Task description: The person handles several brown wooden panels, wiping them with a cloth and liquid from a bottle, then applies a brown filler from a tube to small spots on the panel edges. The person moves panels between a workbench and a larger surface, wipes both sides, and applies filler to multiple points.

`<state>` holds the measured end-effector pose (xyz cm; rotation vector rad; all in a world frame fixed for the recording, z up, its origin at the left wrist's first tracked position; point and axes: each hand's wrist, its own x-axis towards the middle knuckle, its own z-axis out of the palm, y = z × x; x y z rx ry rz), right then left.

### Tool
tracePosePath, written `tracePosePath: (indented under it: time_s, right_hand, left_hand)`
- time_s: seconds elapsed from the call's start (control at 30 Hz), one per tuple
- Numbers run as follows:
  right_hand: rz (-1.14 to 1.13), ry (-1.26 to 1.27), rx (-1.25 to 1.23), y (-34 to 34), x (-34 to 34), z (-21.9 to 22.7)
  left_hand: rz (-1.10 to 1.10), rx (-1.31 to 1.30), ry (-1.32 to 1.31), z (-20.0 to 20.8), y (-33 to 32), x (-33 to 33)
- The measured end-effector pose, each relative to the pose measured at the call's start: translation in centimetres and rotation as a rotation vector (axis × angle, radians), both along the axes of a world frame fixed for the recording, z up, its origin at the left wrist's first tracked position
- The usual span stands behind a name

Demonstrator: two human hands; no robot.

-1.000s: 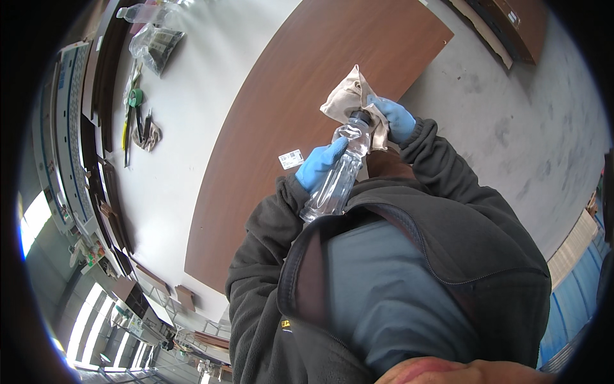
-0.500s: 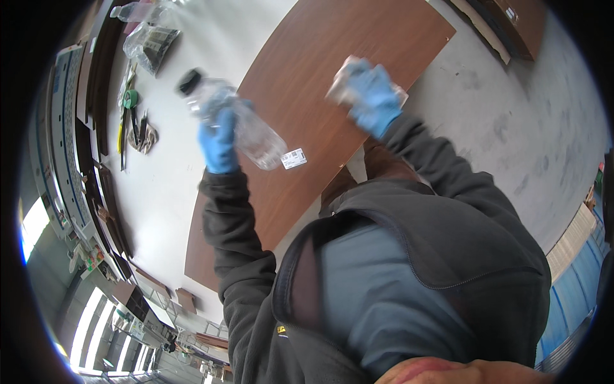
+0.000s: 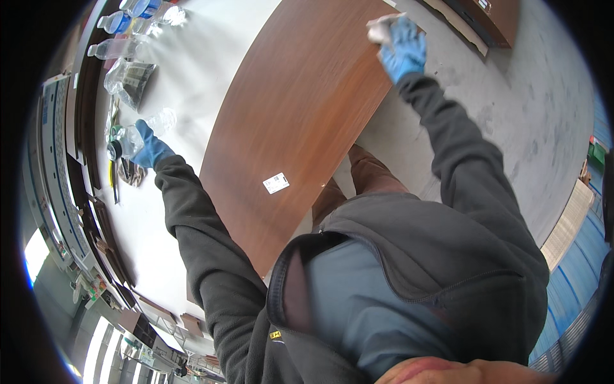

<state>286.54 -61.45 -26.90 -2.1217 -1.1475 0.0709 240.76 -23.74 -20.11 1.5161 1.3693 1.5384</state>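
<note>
My left hand, in a blue glove, grips a clear plastic bottle with a black cap. The bottle lies tilted over the white tabletop, beside a few tools at the left. My right hand, gloved in blue too, presses a pale cloth at the far right corner of a brown wood-grain panel. A white printed label sits on the panel's near part. The right fingers lie over the cloth and partly hide it.
Several clear bottles and a clear plastic bag with dark contents stand or lie at the far left. A crumpled glove or rag is near the tools. Brown boards are at the far right, above the grey floor.
My left hand has carried the bottle left, away from the panel to beside the tools. My right hand has moved the cloth farther away and to the right along the panel.
</note>
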Motion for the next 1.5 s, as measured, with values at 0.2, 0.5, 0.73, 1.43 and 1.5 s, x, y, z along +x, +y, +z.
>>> tracePosePath:
  time_s: [0.2, 0.5, 0.73, 1.43, 1.5]
  right_hand:
    - [0.617, -0.367, -0.198, -8.9, -20.0, 0.6]
    - [0.005, -0.618, -0.231, -2.6, 3.1, 4.0]
    - [0.776, -0.742, -0.091, -8.2, -15.7, 0.0]
    - [0.925, -0.189, -0.409, -4.4, -12.3, 4.5]
    - [0.509, -0.360, -0.489, -3.2, -2.4, 4.7]
  left_hand:
    - [0.050, -0.090, 0.024, -1.7, -1.0, 0.3]
    - [0.070, -0.028, 0.001, -2.3, -0.7, 0.6]
    - [0.149, -0.281, -0.059, -1.5, -5.8, 1.4]
    - [1.020, -1.205, -0.102, -6.0, -49.7, -15.6]
    - [0.937, -1.011, -0.376, -6.6, -49.7, -15.3]
